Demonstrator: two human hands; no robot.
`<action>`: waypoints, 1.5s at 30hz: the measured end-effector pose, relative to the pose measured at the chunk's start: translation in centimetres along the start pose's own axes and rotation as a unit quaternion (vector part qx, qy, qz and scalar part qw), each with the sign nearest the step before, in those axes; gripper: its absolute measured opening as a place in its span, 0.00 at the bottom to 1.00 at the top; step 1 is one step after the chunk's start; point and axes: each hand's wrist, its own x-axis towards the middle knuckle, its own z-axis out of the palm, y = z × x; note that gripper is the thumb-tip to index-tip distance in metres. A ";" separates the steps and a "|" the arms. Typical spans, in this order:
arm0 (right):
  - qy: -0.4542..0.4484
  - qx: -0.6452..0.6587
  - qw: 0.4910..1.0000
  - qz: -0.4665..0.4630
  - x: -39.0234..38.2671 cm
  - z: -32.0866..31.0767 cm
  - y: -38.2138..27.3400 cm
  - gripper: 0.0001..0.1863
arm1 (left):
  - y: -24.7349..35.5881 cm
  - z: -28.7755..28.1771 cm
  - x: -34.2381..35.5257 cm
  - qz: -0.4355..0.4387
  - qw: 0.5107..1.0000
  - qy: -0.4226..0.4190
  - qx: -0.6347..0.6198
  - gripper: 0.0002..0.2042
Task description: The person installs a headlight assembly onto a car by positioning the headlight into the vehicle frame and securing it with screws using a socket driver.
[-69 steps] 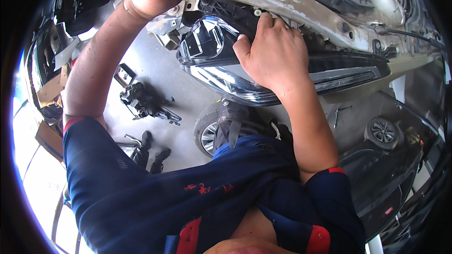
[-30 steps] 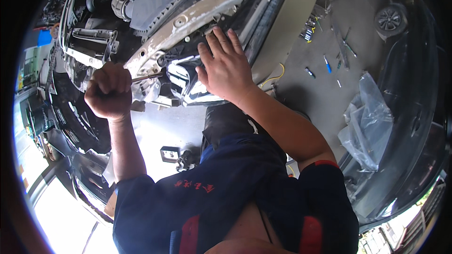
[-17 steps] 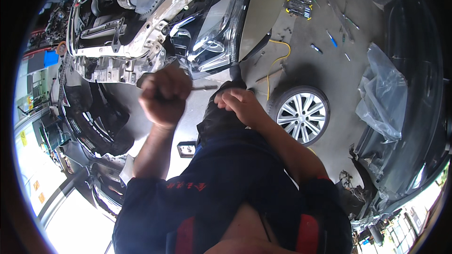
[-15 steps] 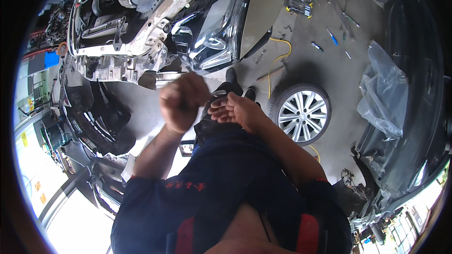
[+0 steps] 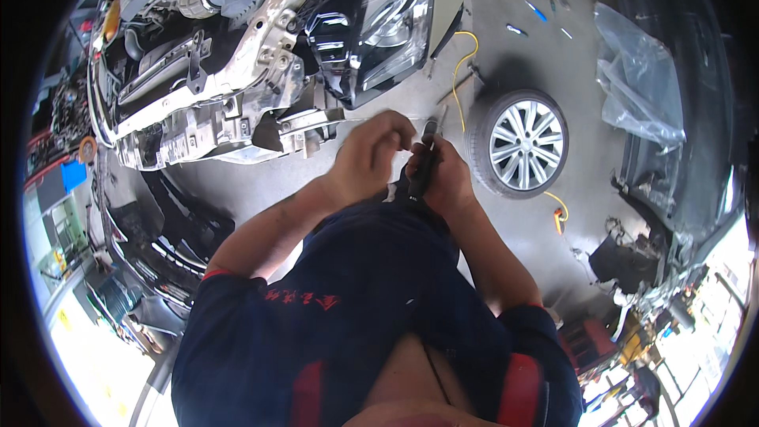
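Note:
My right hand (image 5: pixel 449 178) is closed around a dark, long, slim thing (image 5: pixel 427 160) with a rounded upper end, upright in front of my waist. Its exact kind does not show. Close to its left side is my left hand (image 5: pixel 365 160), the fingers curled in toward the thumb; what they hold, if anything, is hidden. Beyond both hands stands a car front with its bumper off, its bare metal crossbeam (image 5: pixel 257 111) and headlight (image 5: pixel 387 32) exposed.
On the floor to the right lies a wheel (image 5: pixel 526 146). A yellow cord (image 5: pixel 457 83), a blue-handled tool (image 5: pixel 536 10) and other tools lie beyond. Plastic sheeting (image 5: pixel 639 83) hangs on a dark car at right. A removed black bumper (image 5: pixel 170 225) lies at left.
My hands have moved right and a little up in view, and now sit close together. The right hand, open before, now grips the dark thing. The whole view has shifted.

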 end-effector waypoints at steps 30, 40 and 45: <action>0.093 -0.520 0.813 -0.246 -1.7 -2.5 22.1 0.16 | -14.5 -8.2 -12.7 -0.224 0.894 0.113 -0.370 0.09; 0.126 -0.386 0.839 -0.362 7.1 -5.7 32.6 0.27 | -23.3 -13.4 -10.3 -0.224 0.934 -0.008 -0.279 0.10; 0.087 -0.154 0.911 -0.373 11.1 -5.8 36.0 0.20 | -25.1 -16.0 -9.8 -0.198 0.936 -0.072 -0.283 0.10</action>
